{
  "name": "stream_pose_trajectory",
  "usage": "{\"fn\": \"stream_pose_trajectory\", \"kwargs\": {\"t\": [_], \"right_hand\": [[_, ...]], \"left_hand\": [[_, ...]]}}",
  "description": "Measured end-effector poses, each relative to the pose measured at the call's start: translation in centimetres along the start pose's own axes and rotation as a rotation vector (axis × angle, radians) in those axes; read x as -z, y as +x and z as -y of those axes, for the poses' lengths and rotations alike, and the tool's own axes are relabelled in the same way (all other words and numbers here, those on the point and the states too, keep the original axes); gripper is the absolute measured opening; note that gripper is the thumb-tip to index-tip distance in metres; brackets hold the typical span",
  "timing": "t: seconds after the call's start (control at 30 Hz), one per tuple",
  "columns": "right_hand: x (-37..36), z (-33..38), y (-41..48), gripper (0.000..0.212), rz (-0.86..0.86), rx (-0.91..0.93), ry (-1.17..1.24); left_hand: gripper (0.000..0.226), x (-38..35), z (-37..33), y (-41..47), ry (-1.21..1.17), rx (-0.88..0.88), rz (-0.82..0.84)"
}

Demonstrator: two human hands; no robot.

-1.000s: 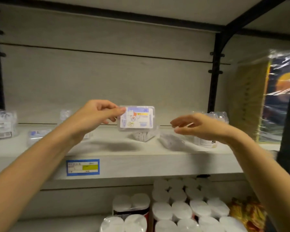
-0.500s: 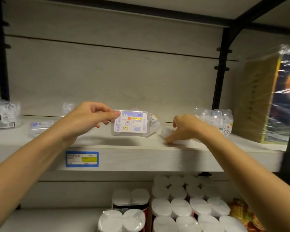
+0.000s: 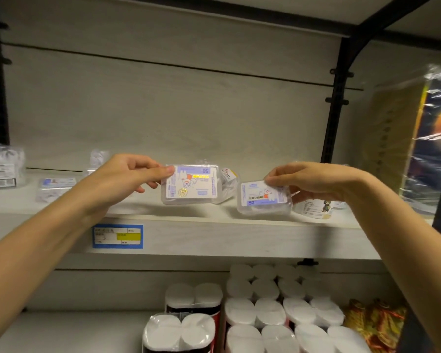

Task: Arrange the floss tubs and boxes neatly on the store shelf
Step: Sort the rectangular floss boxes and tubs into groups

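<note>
Left hand [image 3: 122, 180] pinches a clear floss box [image 3: 191, 186] by its left edge, label facing camera and upside down, "50" at top right; box sits just above the shelf [image 3: 214, 235], can't tell if its bottom edge touches. Right hand [image 3: 313, 183] grips a second floss box [image 3: 264, 198] from its top right corner, label upright, "50" at lower left, tilted, low over the shelf front. The two boxes are near each other, not touching. Another clear pack [image 3: 228, 182] lies behind the left box. A round tub [image 3: 316, 208] stands under the right wrist. More flat boxes [image 3: 57, 183] lie on the shelf at left. Blue price tag [image 3: 117, 236] on shelf edge. Tissue rolls [image 3: 267, 312] below.
</note>
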State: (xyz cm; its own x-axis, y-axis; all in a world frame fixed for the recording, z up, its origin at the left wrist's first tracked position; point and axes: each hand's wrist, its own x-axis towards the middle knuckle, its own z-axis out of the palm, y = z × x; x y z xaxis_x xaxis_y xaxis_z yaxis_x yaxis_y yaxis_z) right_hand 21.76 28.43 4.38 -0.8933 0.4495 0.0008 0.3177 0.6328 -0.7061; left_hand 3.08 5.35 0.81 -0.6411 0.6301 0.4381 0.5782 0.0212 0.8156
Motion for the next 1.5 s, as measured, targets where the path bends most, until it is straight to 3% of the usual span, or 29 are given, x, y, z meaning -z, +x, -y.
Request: {"fn": "stream_pose_trajectory", "kwargs": {"t": [0.17, 0.33, 0.4, 0.5, 0.57, 0.7, 0.8, 0.87, 1.0, 1.1, 1.3, 1.4, 1.5], "right_hand": [[-0.5, -0.8, 0.9, 0.031, 0.047, -0.025, -0.028], [-0.7, -1.4, 1.6, 0.032, 0.083, -0.011, -0.107], [-0.6, -1.6, 1.4, 0.031, 0.123, 0.004, -0.131], [-0.5, -1.8, 1.0, 0.03, 0.108, 0.048, -0.28], [-0.4, -1.8, 0.7, 0.034, -0.003, 0.178, -0.331], [-0.6, -0.9, -0.8, 0.074, -0.139, 0.512, -0.166], [-0.8, -0.4, -0.8, 0.074, -0.266, 0.602, -0.277], [-0.5, -0.4, -0.8, 0.07, -0.303, 0.59, -0.26], [0.2, -1.4, -1.0, 0.07, -0.206, 0.447, -0.277], [0.1, -2.2, -0.7, 0.07, -0.116, 0.38, -0.272], [0.1, -2.8, -0.2, 0.064, -0.044, 0.334, -0.293], [0.0, -3.0, -0.2, 0.071, -0.045, 0.323, -0.274], [-0.1, -2.6, -0.5, 0.069, -0.244, 0.425, -0.174]], "left_hand": [[0.025, -0.6, 0.0, 0.2, -0.012, 0.01, 0.028], [0.04, -1.6, -0.3, 0.8, -0.033, 0.021, 0.037], [0.035, -2.2, -0.4, 1.1, -0.032, 0.029, 0.053], [0.035, -3.1, -0.8, 1.3, -0.027, 0.04, 0.073], [0.041, -3.7, -1.1, 1.6, -0.028, 0.044, 0.079], [0.029, -5.2, -2.3, 2.5, -0.062, 0.04, 0.1], [0.029, -6.5, -3.5, 3.3, -0.081, 0.035, 0.144], [0.032, -7.2, -3.9, 3.8, -0.065, 0.003, 0.149], [0.028, -8.1, -3.6, 4.0, 0.051, -0.12, 0.256], [0.033, -8.4, -2.8, 3.9, 0.108, -0.134, 0.365], [0.037, -8.8, -2.0, 3.8, 0.164, -0.145, 0.424], [0.043, -7.7, -1.4, 4.5, 0.233, -0.12, 0.278], [0.033, -6.4, -0.8, 6.4, 0.316, -0.102, 0.037]]}}
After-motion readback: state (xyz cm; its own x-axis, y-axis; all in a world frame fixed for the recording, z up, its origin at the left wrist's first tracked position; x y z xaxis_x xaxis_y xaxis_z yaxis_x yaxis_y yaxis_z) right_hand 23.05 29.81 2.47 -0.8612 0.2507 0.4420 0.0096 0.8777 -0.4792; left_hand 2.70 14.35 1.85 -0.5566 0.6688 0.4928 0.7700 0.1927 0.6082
